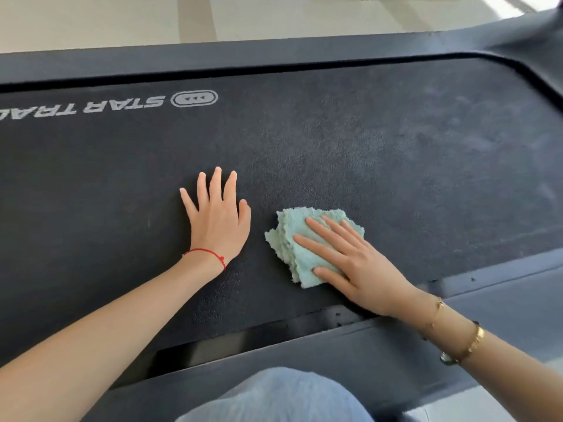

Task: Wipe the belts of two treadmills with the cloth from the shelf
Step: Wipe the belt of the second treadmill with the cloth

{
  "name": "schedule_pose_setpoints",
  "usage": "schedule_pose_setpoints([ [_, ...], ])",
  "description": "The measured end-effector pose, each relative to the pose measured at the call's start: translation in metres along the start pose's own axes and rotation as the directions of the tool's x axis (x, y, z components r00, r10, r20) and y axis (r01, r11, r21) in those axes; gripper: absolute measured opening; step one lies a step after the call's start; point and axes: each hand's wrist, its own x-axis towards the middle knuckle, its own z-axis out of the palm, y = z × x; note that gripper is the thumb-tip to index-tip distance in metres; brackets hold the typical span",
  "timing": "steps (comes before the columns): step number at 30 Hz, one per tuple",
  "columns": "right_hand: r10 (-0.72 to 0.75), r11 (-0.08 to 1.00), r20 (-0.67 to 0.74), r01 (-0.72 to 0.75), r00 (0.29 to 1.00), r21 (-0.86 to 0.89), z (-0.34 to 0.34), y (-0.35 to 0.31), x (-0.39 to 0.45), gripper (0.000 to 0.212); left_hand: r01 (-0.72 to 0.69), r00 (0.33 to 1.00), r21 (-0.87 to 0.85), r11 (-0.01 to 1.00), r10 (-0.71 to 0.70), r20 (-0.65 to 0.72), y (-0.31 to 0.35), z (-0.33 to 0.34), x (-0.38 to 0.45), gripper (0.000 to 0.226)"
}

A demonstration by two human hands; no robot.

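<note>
The belt (304, 147) fills the view. On it, left of the cloth (292, 239), the left hand (217, 220) lies flat, fingers spread. The right hand (350, 263) presses the folded cloth with straight fingers. Unpinched, the cloth could bunch or slip from under the palm when pushed.

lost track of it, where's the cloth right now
In the head view, the green cloth lies on the treadmill belt under the right hand, right of the left hand.
</note>
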Motion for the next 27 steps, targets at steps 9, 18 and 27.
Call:
schedule_pose_setpoints([
  [9,0.392,0.92,-0.106,-0.392,0.914,0.03,-0.022,0.094,0.077,0.051,-0.006,1.0,-0.015,1.0,0.006,0.02,0.027,0.007,0.029,0.057],
  [18,-0.024,1.0,0.0,0.024,1.0,0.008,-0.017,0.064,0.007,0.052,0.081,0.996,-0.033,0.996,-0.082,-0.039,0.055,0.015,0.064,0.055],
  [27,0.258,0.966,-0.136,-0.258,0.956,0.018,-0.036,0.171,0.129,0.05,0.148,0.987,0.019,0.989,-0.147,-0.067,0.076,0.03,0.079,0.056],
])
